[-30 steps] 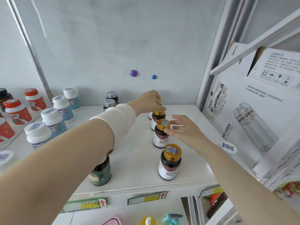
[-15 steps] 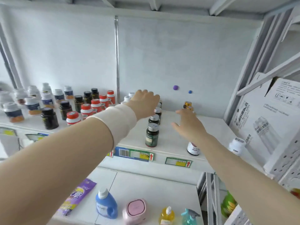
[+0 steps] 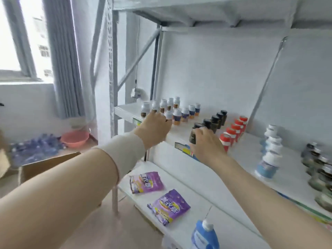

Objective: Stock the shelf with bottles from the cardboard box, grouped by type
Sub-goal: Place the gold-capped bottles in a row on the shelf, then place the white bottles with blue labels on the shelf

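On the shelf (image 3: 248,153), bottles stood in groups side by side: a cluster (image 3: 177,114) at the left end, then three rows (image 3: 233,130) running front to back, then a bunch (image 3: 319,169) at the right edge. The left hand (image 3: 154,128) was before the cluster, and the right hand (image 3: 206,146) was at the leftmost row's front bottle (image 3: 194,135). Two pouches (image 3: 146,182) lay on the lower shelf (image 3: 188,177), with a jug (image 3: 204,236) nearer. The cardboard box (image 3: 45,166) stood on the floor, left of the shelf.
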`<control>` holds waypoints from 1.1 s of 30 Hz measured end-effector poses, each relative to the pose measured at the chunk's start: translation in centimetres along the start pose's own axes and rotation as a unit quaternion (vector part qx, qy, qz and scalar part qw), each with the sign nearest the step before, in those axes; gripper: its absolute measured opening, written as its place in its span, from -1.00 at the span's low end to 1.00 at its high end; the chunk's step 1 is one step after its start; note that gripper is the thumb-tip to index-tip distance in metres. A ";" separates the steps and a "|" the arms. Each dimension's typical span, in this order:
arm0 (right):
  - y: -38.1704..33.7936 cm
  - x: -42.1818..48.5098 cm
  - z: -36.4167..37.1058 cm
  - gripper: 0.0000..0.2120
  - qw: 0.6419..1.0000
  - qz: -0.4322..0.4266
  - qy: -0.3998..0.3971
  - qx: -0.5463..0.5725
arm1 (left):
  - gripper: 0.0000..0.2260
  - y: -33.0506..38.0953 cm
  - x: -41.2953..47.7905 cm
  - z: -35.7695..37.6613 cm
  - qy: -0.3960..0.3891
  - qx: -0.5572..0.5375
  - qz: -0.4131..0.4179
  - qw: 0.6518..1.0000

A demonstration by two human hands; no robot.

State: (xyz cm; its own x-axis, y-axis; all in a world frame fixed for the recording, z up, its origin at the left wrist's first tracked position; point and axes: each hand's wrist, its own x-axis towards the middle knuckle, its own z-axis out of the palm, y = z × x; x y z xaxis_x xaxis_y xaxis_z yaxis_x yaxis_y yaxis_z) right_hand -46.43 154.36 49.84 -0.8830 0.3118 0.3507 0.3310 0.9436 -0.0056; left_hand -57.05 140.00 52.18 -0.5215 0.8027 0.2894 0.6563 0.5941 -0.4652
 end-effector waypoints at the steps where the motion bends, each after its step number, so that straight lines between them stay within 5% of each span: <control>1: -2.9 1.8 1.1 -0.59 1.000 -0.018 -0.007 -0.003 | -0.62 -2.7 -0.9 2.3 -0.015 -0.004 -0.018 1.000; 9: -21.6 12.9 11.1 -0.56 0.989 -0.115 -0.088 0.011 | -0.65 -19.2 -8.3 18.8 -0.160 -0.025 -0.095 0.982; 18: -34.7 24.8 25.2 -0.55 0.962 -0.217 -0.162 0.017 | -0.62 -31.4 -8.3 35.3 -0.229 -0.069 -0.161 0.958; 33: -53.0 39.5 48.7 -0.55 0.887 -0.302 -0.348 0.019 | -0.62 -45.7 -13.0 62.1 -0.378 -0.259 -0.320 0.829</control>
State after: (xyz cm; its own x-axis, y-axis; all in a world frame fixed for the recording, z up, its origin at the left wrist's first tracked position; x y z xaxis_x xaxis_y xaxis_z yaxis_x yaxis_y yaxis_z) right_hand -115.09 122.12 18.36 -0.8915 -0.2712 -0.3627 -0.2725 0.9609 -0.0488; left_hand -114.12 99.20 17.72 -0.9179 0.1688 -0.3591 0.1578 0.9856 0.0601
